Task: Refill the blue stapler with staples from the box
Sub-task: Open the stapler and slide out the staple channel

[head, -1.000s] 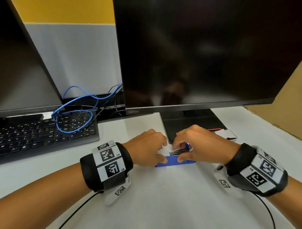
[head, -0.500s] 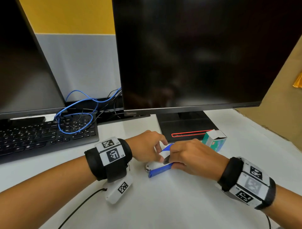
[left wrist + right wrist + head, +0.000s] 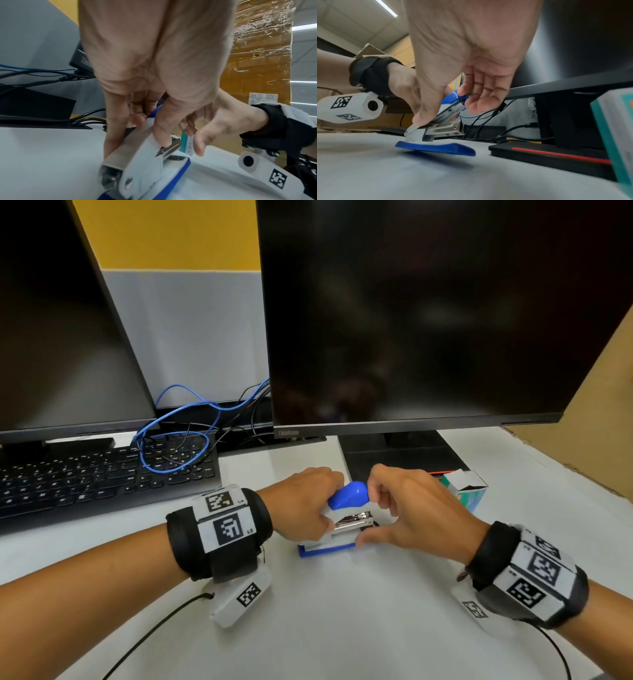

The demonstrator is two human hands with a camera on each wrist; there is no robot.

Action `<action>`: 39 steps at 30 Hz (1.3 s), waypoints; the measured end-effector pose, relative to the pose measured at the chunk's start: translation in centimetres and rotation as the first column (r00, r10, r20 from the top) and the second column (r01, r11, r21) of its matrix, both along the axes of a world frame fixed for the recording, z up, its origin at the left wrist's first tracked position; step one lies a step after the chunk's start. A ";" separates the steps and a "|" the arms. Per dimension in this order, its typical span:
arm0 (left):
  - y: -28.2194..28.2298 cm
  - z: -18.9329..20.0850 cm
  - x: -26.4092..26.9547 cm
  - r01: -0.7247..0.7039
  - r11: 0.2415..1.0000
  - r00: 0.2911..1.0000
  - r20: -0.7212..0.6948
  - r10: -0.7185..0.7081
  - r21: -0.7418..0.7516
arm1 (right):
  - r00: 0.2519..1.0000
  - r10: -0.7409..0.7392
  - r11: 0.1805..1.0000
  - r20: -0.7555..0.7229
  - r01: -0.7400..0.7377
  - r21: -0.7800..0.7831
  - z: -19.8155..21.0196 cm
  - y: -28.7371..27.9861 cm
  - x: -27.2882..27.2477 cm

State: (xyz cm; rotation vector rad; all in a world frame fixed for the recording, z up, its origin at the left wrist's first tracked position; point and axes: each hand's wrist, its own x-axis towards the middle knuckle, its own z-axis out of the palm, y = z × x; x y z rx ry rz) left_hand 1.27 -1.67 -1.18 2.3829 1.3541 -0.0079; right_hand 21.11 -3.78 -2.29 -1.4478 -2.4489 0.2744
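White desk (image 3: 342,628) under two dark monitors: the blue stapler (image 3: 349,495) sits between both hands, long axis left-right, cap hinged up. Left hand (image 3: 305,508) grips its hinge end; right hand (image 3: 411,508) pinches the raised cap tip, nearest the staple box (image 3: 466,491).

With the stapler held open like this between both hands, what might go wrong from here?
The right hand thumb lies by the open metal magazine; if the blue stapler top snaps shut, it may get pinched. The staple box stands open just behind the right hand and could be knocked over.
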 end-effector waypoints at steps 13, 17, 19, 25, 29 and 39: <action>-1.4 -0.6 -2.2 -0.014 1.000 0.979 0.205 0.016 -0.014 | 0.987 0.084 0.968 0.135 -0.049 -0.245 -1.8 2.1 -2.3; -1.8 -0.3 -3.5 -0.100 0.995 0.942 0.319 0.102 -0.021 | 0.986 0.086 0.976 0.142 -0.055 -0.211 -2.0 2.0 -2.4; -1.9 -0.2 -4.2 -0.114 0.993 0.938 0.330 0.107 0.001 | 0.985 0.076 0.978 0.155 -0.044 -0.205 -1.8 1.8 -2.7; -2.2 0.2 -5.7 -0.126 0.982 0.956 0.280 0.083 0.139 | 0.980 0.073 0.979 0.184 -0.035 -0.202 -1.4 1.6 -2.9; -2.8 0.5 -6.7 -0.168 0.966 0.959 0.261 0.114 0.196 | 0.972 0.079 0.981 0.221 -0.037 -0.190 -1.1 1.6 -3.2; -3.0 2.4 -6.8 -0.139 0.967 0.989 -0.022 0.147 0.215 | 0.955 0.071 0.980 0.287 -0.014 -0.197 -1.0 1.5 -3.8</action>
